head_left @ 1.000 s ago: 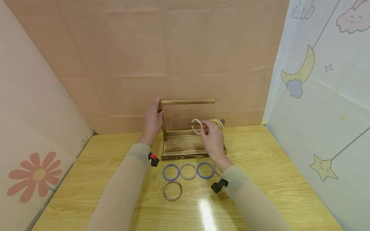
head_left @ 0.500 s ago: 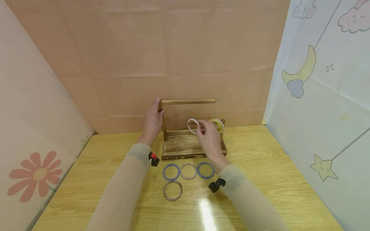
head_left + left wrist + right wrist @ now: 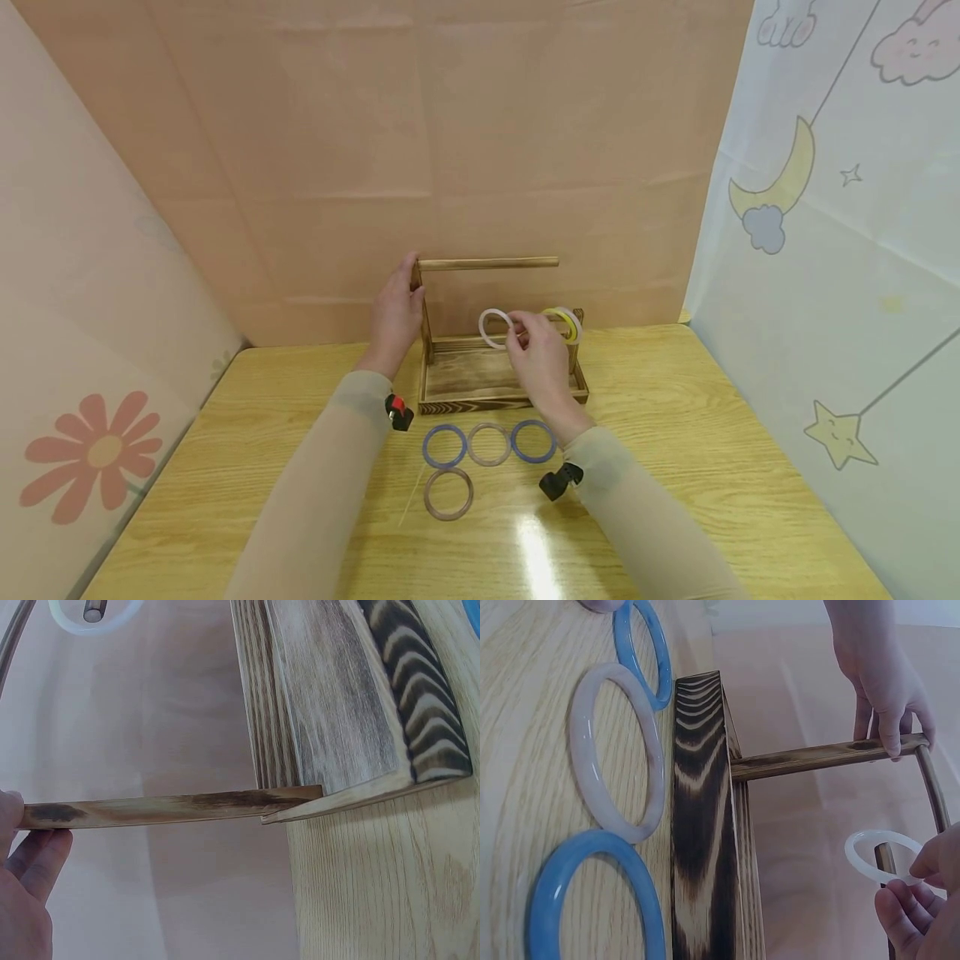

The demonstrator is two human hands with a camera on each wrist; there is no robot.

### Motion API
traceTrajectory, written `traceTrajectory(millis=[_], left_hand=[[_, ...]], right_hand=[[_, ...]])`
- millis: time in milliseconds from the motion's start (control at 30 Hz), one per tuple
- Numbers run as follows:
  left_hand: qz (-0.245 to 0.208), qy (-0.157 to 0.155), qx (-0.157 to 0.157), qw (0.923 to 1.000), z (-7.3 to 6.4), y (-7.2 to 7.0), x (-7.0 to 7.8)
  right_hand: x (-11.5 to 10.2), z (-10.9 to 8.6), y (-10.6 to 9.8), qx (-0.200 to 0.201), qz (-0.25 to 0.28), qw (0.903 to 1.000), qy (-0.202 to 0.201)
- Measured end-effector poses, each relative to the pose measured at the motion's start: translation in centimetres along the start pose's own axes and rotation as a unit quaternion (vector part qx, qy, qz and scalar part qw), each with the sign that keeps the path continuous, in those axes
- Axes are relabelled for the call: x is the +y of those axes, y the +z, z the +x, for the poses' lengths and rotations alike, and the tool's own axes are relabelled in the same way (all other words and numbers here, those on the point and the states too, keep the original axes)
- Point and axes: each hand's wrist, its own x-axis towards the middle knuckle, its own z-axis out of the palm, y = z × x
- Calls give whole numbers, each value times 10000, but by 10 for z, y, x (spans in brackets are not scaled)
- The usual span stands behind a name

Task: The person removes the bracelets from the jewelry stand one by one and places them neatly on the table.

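Observation:
My left hand (image 3: 396,312) grips the top of the upright post (image 3: 165,810) of a wooden bangle stand (image 3: 480,406), thumb on one side and fingers on the other. Between thumb and fingers of my right hand (image 3: 542,354) is a white bangle (image 3: 853,859), held at the left end of the lower rod (image 3: 885,859). Both wrist views show the rod's tip inside its ring. Farther right on that rod hang a yellow bangle (image 3: 573,327) and a pale one (image 3: 580,323), partly behind my right hand. The upper rod (image 3: 487,265) carries nothing.
In front of the stand lie a blue bangle (image 3: 424,447), a pinkish one (image 3: 488,426), another blue one (image 3: 533,422) and, nearer, a mauve one (image 3: 448,518). A tan cloth backdrop (image 3: 315,167) rises behind; printed cloth walls (image 3: 795,317) stand at the sides.
My right hand has moved left along the lower rod, carrying the white bangle to the rod's end. The left hand has stayed on the post.

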Motion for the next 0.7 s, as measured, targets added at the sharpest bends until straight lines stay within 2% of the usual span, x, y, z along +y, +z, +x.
traceTrajectory(millis=[300, 700], left_hand=[[-2, 41, 30, 10000, 1, 1, 1], [-29, 65, 11, 10000, -1, -1, 5]], right_hand=[[0, -2, -3, -1, 23, 10000, -28], [-5, -11, -16, -137, 90, 9999, 30]])
